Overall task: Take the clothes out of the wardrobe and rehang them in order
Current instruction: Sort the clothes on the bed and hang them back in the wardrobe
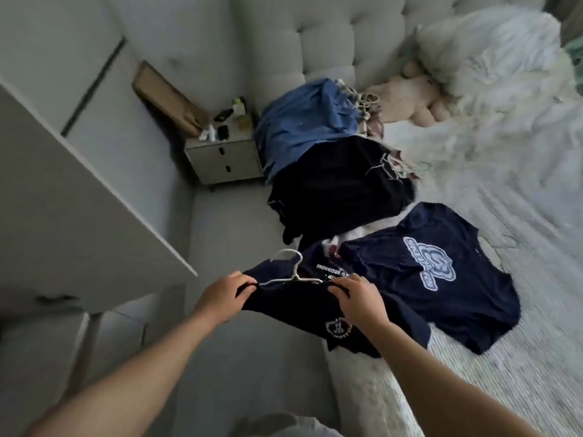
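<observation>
While both hands are pinching the navy shirt [303, 313] at its shoulders, the left hand [225, 294] is closing on the left shoulder and the right hand [358, 298] on the right, and the white hanger [291, 274] is lying across the neck between them, its hook pointing away from the person. The shirt is hanging half over the bed's [473, 389] near left edge. Just beside it, further onto the bed, a second navy shirt [441, 279] is lying flat, print up. Beyond, along the left edge toward the headboard [331, 42], a black pile [337, 184] and a blue pile [303, 127] are waiting. This looks like the rehanging step: the shoulders are being seated on the hanger. Next, it likely calls for gripping the hook and carrying the shirt to the wardrobe door [79, 190] at left.
</observation>
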